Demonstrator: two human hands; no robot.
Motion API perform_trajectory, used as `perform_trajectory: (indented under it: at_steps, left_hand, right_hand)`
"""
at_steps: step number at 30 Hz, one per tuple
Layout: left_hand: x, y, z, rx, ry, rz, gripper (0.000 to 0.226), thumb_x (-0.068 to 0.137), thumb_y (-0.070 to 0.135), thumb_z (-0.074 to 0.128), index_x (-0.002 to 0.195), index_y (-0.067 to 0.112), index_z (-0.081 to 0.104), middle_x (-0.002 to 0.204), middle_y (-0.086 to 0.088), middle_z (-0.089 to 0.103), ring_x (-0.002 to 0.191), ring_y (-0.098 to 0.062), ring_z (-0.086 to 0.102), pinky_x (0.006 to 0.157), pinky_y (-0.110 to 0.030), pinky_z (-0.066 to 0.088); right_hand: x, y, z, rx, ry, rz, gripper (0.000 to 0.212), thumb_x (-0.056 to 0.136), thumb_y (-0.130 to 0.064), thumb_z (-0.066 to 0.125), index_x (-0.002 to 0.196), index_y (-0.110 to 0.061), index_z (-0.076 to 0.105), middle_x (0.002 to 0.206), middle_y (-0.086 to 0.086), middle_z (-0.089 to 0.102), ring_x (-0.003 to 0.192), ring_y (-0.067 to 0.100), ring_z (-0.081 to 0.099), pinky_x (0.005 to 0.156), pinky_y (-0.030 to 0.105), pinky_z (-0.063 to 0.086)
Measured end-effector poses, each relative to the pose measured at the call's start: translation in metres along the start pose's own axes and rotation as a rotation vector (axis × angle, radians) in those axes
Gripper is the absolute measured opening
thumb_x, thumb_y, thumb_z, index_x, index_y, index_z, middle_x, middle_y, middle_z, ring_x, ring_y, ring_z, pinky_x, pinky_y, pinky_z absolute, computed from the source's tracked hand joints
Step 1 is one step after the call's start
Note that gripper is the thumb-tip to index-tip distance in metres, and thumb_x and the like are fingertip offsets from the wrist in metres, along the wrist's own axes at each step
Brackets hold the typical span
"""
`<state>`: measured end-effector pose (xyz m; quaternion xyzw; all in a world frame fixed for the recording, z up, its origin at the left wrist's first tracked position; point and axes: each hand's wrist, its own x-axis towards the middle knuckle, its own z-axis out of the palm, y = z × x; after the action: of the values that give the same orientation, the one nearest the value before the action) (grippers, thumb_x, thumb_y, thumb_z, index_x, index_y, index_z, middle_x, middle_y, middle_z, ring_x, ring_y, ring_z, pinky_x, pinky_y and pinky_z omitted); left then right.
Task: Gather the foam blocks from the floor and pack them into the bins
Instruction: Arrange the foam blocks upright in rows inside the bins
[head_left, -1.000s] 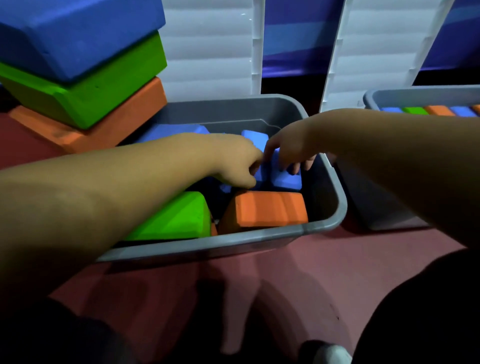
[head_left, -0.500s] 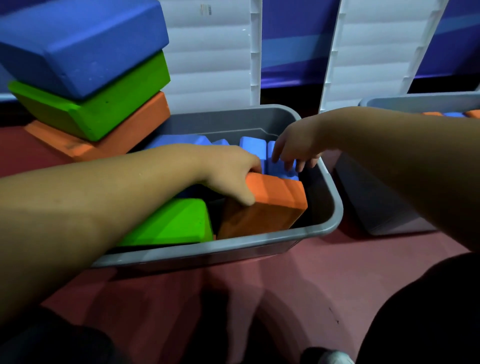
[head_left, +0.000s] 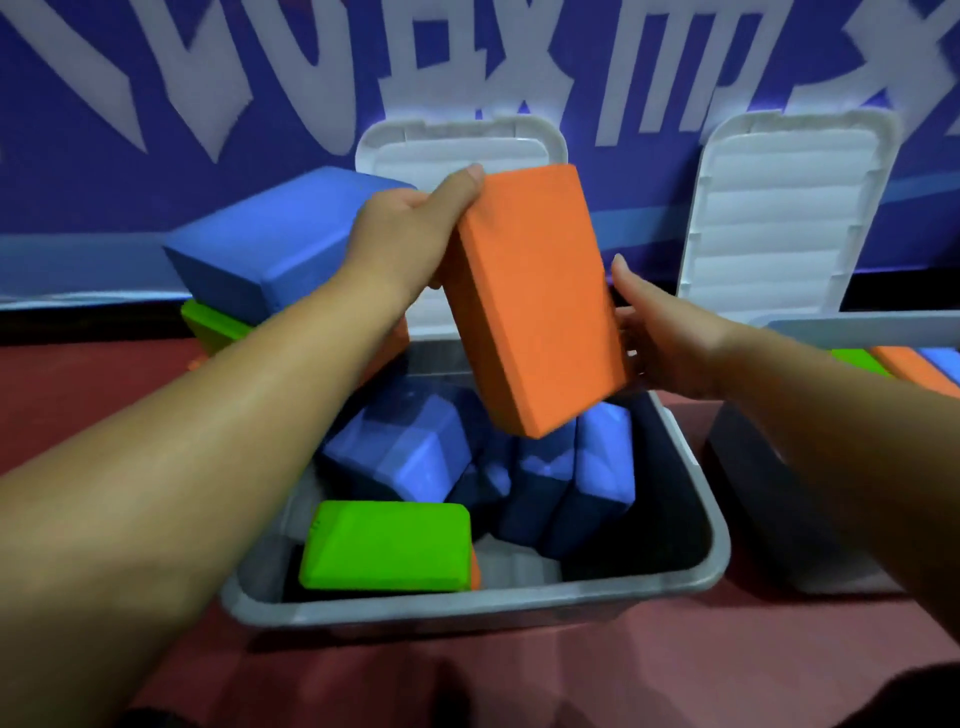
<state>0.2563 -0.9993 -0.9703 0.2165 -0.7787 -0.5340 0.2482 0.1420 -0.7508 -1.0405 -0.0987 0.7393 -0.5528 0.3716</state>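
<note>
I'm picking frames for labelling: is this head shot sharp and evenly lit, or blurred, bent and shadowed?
Head view: the orange block and green block look fairly sharp; the wall lettering is soft; wide-angle distortion bows the white lid and the bin rim; the bin's right interior lies in deep shadow.

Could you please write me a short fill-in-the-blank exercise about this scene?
1. The left hand holds the orange block above the grey ___.
2. The green block lies inside, at the front ___.
3. The upright lid behind is coloured ___.
Answers: bin; left; white.
</note>
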Motion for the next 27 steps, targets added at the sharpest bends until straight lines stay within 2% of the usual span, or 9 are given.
perform_trajectory:
  at_steps: [3, 7, 9, 11, 14, 17, 20, 25, 27]
  left_hand:
    - [0.004, 0.024, -0.016, -0.1, 0.123, -0.036, 0.063, 0.073, 0.082, 0.067, 0.072, 0.018, 0.068, 0.076, -0.002, 0.072, 0.074, -0.022, 0.072, 0.083, -0.042, 0.063]
    - [0.012, 0.044, -0.045, -0.185, 0.274, -0.048, 0.065, 0.078, 0.079, 0.066, 0.085, 0.015, 0.061, 0.088, 0.003, 0.068, 0.081, -0.018, 0.07, 0.077, -0.037, 0.061]
    - [0.014, 0.049, -0.058, -0.291, 0.311, -0.07, 0.063, 0.078, 0.075, 0.07, 0.1, 0.016, 0.062, 0.104, -0.001, 0.071, 0.09, -0.022, 0.074, 0.072, -0.043, 0.066]
    - [0.013, 0.051, -0.071, -0.376, 0.359, -0.076, 0.058, 0.087, 0.064, 0.07, 0.113, 0.013, 0.058, 0.113, -0.005, 0.065, 0.093, -0.023, 0.072, 0.065, -0.042, 0.066]
    - [0.009, 0.045, -0.095, -0.448, 0.437, -0.078, 0.055, 0.093, 0.05, 0.058, 0.128, 0.009, 0.05, 0.121, -0.01, 0.059, 0.098, -0.027, 0.07, 0.061, -0.045, 0.065]
    - [0.004, 0.033, -0.121, -0.278, 0.507, -0.071, 0.053, 0.094, 0.049, 0.042, 0.128, 0.009, 0.05, 0.123, -0.011, 0.059, 0.101, -0.031, 0.068, 0.06, -0.045, 0.065]
    - [0.001, 0.023, -0.147, 0.059, 0.569, -0.143, 0.065, 0.094, 0.053, 0.03, 0.134, 0.007, 0.053, 0.133, -0.015, 0.056, 0.11, -0.035, 0.059, 0.087, -0.046, 0.056]
    - [-0.002, 0.006, -0.165, 0.328, 0.586, -0.345, 0.063, 0.1, 0.045, 0.035, 0.147, 0.003, 0.043, 0.151, -0.021, 0.043, 0.129, -0.043, 0.05, 0.109, -0.054, 0.043]
    - [-0.006, 0.0, -0.165, 0.405, 0.593, -0.298, 0.061, 0.099, 0.042, 0.041, 0.145, 0.002, 0.04, 0.151, -0.02, 0.039, 0.134, -0.043, 0.044, 0.11, -0.056, 0.042]
  right_hand:
    - [-0.003, -0.009, 0.014, 0.101, -0.061, -0.069, 0.074, 0.081, -0.081, 0.058, 0.12, -0.019, 0.071, 0.105, 0.01, 0.076, 0.098, 0.03, 0.074, 0.098, 0.052, 0.052]
    - [0.001, -0.031, 0.029, 0.268, -0.102, -0.18, 0.046, 0.093, -0.06, 0.058, 0.109, -0.017, 0.064, 0.086, 0.005, 0.067, 0.09, 0.029, 0.071, 0.086, 0.044, 0.05]
    - [0.005, -0.044, 0.044, 0.344, -0.11, -0.231, 0.055, 0.095, -0.054, 0.058, 0.129, -0.011, 0.061, 0.108, 0.008, 0.074, 0.103, 0.031, 0.072, 0.092, 0.045, 0.052]
    - [0.006, -0.059, 0.064, 0.387, -0.14, -0.288, 0.059, 0.096, -0.051, 0.059, 0.145, -0.018, 0.052, 0.128, 0.01, 0.071, 0.115, 0.035, 0.07, 0.097, 0.049, 0.053]
    - [0.008, -0.082, 0.1, 0.458, -0.192, -0.351, 0.052, 0.099, -0.043, 0.061, 0.147, -0.03, 0.048, 0.131, 0.008, 0.071, 0.115, 0.035, 0.07, 0.101, 0.052, 0.053]
    - [0.012, -0.098, 0.134, 0.435, -0.218, -0.404, 0.039, 0.1, -0.039, 0.059, 0.139, -0.039, 0.055, 0.13, 0.001, 0.071, 0.113, 0.032, 0.071, 0.101, 0.047, 0.054]
    - [0.017, -0.103, 0.16, 0.415, -0.237, -0.414, 0.036, 0.101, -0.035, 0.057, 0.136, -0.043, 0.058, 0.129, -0.003, 0.072, 0.096, 0.025, 0.069, 0.09, 0.041, 0.053]
    - [0.023, -0.097, 0.178, 0.343, -0.223, -0.379, 0.039, 0.1, -0.032, 0.055, 0.137, -0.043, 0.056, 0.121, 0.001, 0.075, 0.081, 0.021, 0.065, 0.082, 0.039, 0.052]
    - [0.023, -0.095, 0.179, 0.332, -0.193, -0.362, 0.039, 0.099, -0.031, 0.055, 0.135, -0.045, 0.056, 0.119, 0.001, 0.076, 0.082, 0.021, 0.065, 0.081, 0.039, 0.054]
